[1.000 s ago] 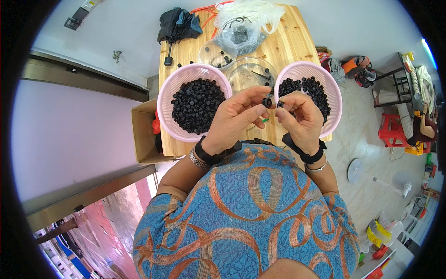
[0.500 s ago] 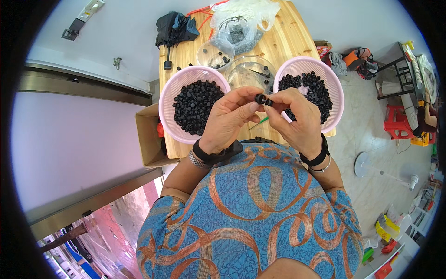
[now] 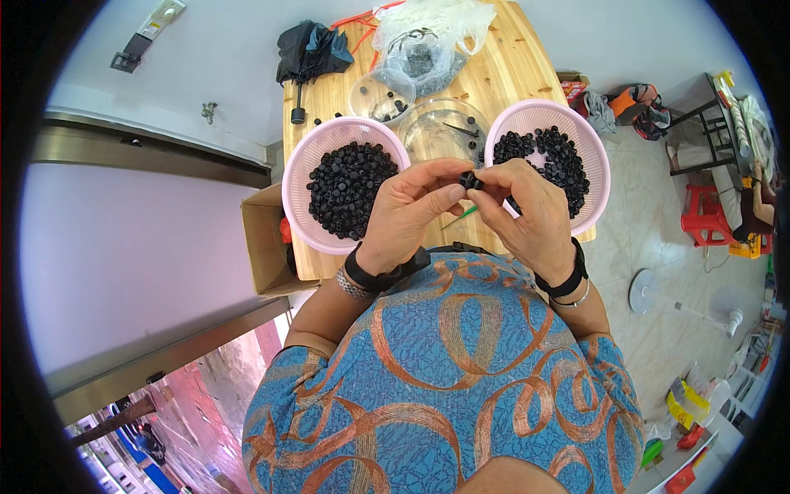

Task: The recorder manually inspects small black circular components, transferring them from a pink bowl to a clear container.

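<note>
Between my two hands, over the table's near side, is a small round black plastic part point(image 3: 470, 180), apparently two pieces pressed together. The fingertips of my left hand point(image 3: 401, 210) pinch it from the left, and those of my right hand point(image 3: 527, 212) pinch it from the right. Both hands partly cover it. Left of my hands stands a pink basket point(image 3: 297, 178) heaped with small black caps point(image 3: 350, 189). To the right, a second pink basket point(image 3: 601, 164) holds more small black parts point(image 3: 564, 165). Below my fingers lies a thin green tool point(image 3: 466, 215), partly hidden.
Behind my hands, a clear round tray point(image 3: 420, 148) holds a few black bits and a dark pointed tool point(image 3: 459, 129). Farther back are a clear lid point(image 3: 362, 103), plastic bags point(image 3: 428, 37) and a folded umbrella point(image 3: 311, 56). A cardboard box point(image 3: 265, 247) stands beside the wooden table point(image 3: 527, 66).
Half a second ago two black pieces showed slightly apart between my fingertips. Now they are together, and my hands have closed in on each other.
</note>
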Demonstrator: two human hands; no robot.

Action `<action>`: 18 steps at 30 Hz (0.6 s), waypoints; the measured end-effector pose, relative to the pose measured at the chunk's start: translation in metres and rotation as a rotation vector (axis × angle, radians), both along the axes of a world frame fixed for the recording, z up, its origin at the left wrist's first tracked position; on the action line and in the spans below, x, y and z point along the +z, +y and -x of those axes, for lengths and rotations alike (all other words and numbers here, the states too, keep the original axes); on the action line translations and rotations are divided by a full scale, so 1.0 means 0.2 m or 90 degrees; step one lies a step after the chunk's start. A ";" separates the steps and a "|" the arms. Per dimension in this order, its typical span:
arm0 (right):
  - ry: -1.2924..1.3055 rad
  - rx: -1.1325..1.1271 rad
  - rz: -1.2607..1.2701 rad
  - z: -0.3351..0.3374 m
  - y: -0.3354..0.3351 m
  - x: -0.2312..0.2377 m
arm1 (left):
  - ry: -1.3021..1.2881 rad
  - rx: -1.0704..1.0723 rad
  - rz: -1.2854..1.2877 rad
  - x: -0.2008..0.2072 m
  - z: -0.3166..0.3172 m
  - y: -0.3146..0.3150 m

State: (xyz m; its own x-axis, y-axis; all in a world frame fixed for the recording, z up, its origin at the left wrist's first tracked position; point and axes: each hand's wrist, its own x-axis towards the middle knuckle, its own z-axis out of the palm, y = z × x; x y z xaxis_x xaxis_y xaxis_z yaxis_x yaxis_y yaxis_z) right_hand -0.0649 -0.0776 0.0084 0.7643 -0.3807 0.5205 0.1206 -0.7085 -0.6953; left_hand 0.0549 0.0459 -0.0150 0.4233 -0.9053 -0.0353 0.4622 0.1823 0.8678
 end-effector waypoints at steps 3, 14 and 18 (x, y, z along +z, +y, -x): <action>0.002 -0.001 0.002 0.01 0.00 -0.01 | -0.033 0.003 -0.015 0.00 0.00 0.00; 0.030 -0.009 0.023 0.03 0.01 0.03 | -0.090 0.034 -0.031 0.02 0.02 -0.01; 0.013 -0.007 0.064 0.03 0.02 0.03 | -0.189 0.046 -0.024 0.01 0.02 -0.01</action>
State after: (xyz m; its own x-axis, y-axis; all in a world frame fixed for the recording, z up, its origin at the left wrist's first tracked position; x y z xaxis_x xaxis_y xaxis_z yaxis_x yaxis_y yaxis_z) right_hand -0.0715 -0.0739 0.0153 0.7712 -0.3354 0.5411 0.0997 -0.7759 -0.6230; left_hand 0.0510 0.0441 -0.0130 0.4831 -0.8730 0.0668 0.1744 0.1707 0.9698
